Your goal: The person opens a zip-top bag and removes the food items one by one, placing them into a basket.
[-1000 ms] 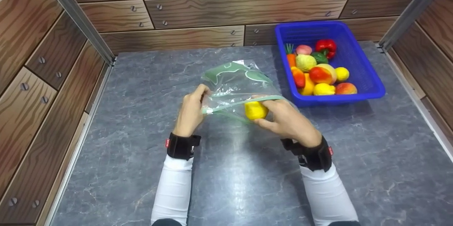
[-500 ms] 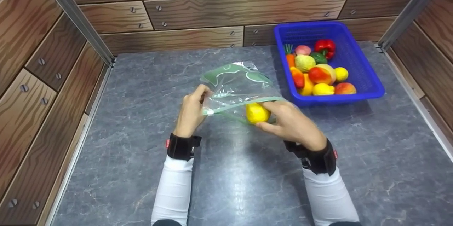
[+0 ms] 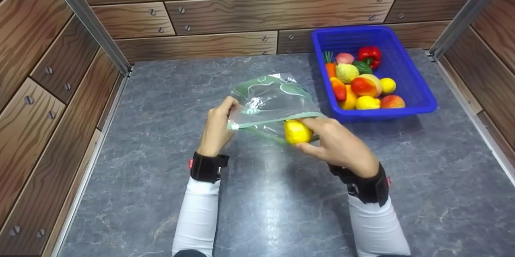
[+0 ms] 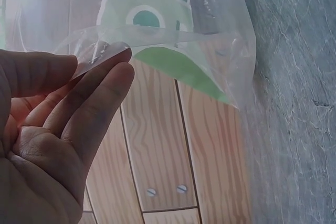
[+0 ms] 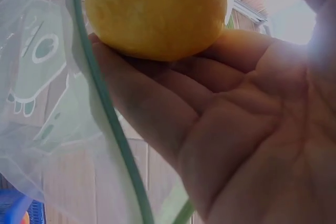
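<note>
A clear zip bag (image 3: 277, 102) with a green print and a green zip edge is held up over the grey table, its mouth toward me. My left hand (image 3: 219, 124) pinches the bag's left side between thumb and fingers; the left wrist view shows the film (image 4: 105, 56) in that pinch. My right hand (image 3: 336, 140) grips a yellow lemon (image 3: 297, 131) at the bag's mouth, with the fingers partly behind the zip edge. In the right wrist view the lemon (image 5: 155, 14) rests against the fingers, beside the green zip strip (image 5: 107, 103).
At the back right stands a blue plastic basket (image 3: 418, 82). Inside it lie several fruits and vegetables, among them a red bell pepper (image 3: 369, 56), a carrot (image 3: 330, 68) and another lemon (image 3: 367, 102). Wood-patterned walls (image 3: 225, 11) enclose the table on the back and sides.
My right hand and the lemon have shifted slightly right and toward me, showing more of the lemon at the bag's mouth. The mouth gapes a little wider. My left hand stays put.
</note>
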`<state>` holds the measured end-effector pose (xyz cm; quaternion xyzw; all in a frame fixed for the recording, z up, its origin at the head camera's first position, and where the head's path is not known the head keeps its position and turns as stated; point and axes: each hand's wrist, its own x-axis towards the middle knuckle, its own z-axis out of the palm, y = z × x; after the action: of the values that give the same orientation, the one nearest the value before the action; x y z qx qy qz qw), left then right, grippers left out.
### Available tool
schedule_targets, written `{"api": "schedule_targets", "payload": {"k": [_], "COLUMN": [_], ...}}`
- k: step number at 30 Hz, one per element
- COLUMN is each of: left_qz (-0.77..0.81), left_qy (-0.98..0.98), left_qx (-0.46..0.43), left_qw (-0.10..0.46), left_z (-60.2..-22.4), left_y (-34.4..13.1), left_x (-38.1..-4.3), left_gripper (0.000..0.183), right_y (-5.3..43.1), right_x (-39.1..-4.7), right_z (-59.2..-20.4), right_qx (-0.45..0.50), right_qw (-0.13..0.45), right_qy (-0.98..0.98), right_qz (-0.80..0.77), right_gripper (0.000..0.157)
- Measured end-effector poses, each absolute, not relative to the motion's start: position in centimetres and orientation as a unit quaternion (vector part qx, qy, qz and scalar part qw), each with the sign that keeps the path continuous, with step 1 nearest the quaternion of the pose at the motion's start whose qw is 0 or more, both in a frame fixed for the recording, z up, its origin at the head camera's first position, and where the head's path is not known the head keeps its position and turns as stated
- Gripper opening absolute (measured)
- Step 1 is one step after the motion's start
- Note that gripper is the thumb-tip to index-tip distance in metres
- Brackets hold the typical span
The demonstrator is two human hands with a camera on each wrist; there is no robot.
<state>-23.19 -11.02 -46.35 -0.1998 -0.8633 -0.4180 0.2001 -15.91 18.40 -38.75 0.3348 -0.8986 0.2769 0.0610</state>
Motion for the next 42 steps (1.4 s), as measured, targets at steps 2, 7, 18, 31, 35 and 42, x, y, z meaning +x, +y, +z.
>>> {"api": "schedule_targets", "payload": {"k": [2, 7, 18, 31, 35, 42], "left_qz": [-0.420, -0.409, -0.409, -0.414, -0.426, -0.428], "left_qy": [-0.863, -0.867, -0.866, -0.871, -0.869, -0.866], "left_qx": [-0.198, -0.194, -0.187, -0.172, -0.162, -0.167], "left_qw": [0.200, 0.208, 0.218, 0.203, 0.194, 0.198], "left_z": [-46.4, -46.4, -46.5, -46.3, -46.3, -46.2], "left_y": [-11.0, -11.2, -11.2, -11.1, -11.2, -11.2], "left_x": [-23.2, -23.1, -23.3, -23.3, -23.4, -23.5], "left_gripper": [0.015, 0.032, 0.017, 0.013, 0.013, 0.011], "right_y": [18.5, 18.9, 20.1, 21.6, 22.0, 23.1], "right_x": [-15.7, -15.2, -14.0, -13.9, -14.2, -15.4], "right_z": [-38.7, -38.4, -37.5, -37.1, -37.1, -37.1], "right_qx": [0.334, 0.344, 0.341, 0.354, 0.326, 0.232], "right_qw": [0.056, 0.048, 0.076, 0.190, 0.225, 0.292], "right_qy": [-0.900, -0.898, -0.891, -0.856, -0.855, -0.850], "right_qz": [0.275, 0.269, 0.291, 0.325, 0.335, 0.371], "right_gripper": [0.045, 0.046, 0.053, 0.058, 0.061, 0.061]}}
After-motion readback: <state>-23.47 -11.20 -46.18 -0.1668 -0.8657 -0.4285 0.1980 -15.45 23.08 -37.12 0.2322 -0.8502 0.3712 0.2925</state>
